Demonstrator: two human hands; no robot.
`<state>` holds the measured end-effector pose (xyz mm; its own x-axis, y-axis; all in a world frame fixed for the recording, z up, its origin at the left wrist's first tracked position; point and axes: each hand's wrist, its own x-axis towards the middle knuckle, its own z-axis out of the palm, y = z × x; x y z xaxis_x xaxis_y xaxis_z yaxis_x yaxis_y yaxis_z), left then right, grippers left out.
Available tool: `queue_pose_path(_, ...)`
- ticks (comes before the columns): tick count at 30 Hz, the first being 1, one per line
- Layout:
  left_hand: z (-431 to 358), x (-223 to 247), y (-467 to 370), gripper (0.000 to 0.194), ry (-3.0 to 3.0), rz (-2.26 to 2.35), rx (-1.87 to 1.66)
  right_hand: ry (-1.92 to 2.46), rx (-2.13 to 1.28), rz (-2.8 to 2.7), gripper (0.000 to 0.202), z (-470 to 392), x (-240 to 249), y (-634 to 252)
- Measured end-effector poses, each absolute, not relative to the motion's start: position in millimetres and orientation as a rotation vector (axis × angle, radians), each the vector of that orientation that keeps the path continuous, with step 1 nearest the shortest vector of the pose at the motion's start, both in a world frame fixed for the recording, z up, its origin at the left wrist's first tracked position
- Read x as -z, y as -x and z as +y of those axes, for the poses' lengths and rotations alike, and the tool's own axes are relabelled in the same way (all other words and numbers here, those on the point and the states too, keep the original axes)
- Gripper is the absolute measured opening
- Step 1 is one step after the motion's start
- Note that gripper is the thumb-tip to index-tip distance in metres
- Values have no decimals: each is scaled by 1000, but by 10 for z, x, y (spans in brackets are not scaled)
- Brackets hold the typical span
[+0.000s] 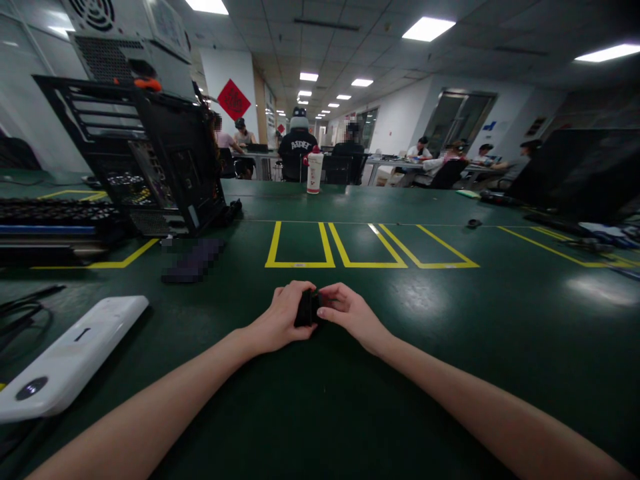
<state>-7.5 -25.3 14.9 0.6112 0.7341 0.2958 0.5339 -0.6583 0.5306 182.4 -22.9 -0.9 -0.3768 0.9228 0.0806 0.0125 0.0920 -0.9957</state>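
Observation:
A small black object point(304, 309) stands on the green table point(320, 413) in front of me, between my two hands. My left hand point(287, 317) wraps round its left side, thumb low and fingers over the top. From the right, my right hand point(350, 313) pinches the object's right edge with thumb and fingertips. What exactly the object is cannot be made out, since the fingers cover part of it.
Yellow tape outlines point(300, 265) lie beyond my hands, with a white and red bottle point(313, 175) farther back. At left are an open black computer case point(150, 153), a white device point(75, 353) and cables point(25, 310). Several people sit at far tables.

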Motion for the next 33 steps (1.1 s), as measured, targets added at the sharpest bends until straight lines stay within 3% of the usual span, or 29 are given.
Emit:
queue_pose_path(13, -208, -26, 29, 57, -2505, 995, -784, 1047, -1620, -1410, 28, -229, -97, -1760)
queue_pose_path(18, -217, -25, 33, 67, -2531, 967, -780, 1010, -1484, -1474, 26, -241, -12, -1722)
queue_pose_path(33, -263, -147, 31, 54, -2514, 950, -710, 1005, -1228, -1548, 16, -300, 52, -1684)
